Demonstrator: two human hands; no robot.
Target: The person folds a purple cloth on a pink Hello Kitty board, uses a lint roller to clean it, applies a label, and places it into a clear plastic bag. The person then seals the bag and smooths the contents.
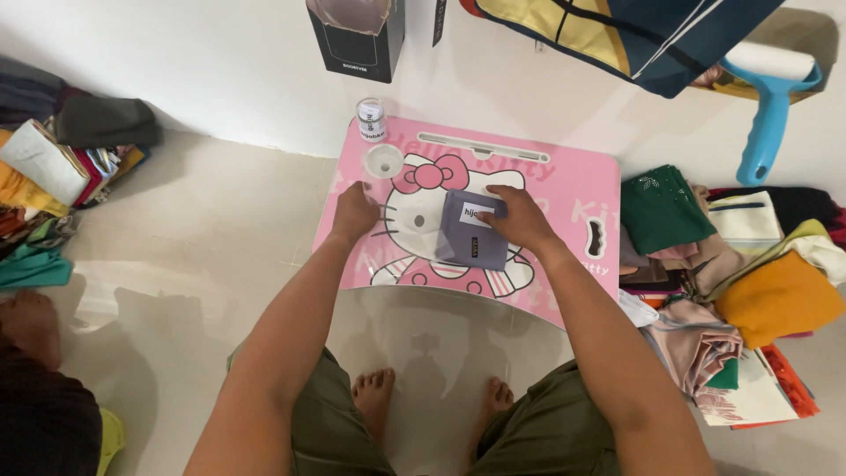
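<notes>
A small pink table [564, 189] with a cartoon cat on it sits on the pale floor [203, 229], and the person stands over it with bare feet showing below. In the middle of the table lies a folded purple cloth pack [471, 238] with a small white label on top. The right hand [520, 219] lies flat on the pack from the 3 o'clock side, with its fingers held close together and pressing down on the upper corner. The left hand [354, 211] rests on the table at 9 o'clock from the pack, a little apart from it. Its fingers are curled in, and I cannot tell if it pinches anything. At 12 o'clock from the left hand sits a little white cup [382, 159] on the table, and just past that, at the table's far edge, stands a small roll of stickers [371, 117]. A black box [357, 40] leans on the wall beyond it. At 3 o'clock from the table lies a heap of folded cloths [740, 264] in green, orange, pink and white. A blue lint roller [768, 106] lies at 1 o'clock. More folded cloths [53, 176] are piled at 9 o'clock, well apart from the table.
</notes>
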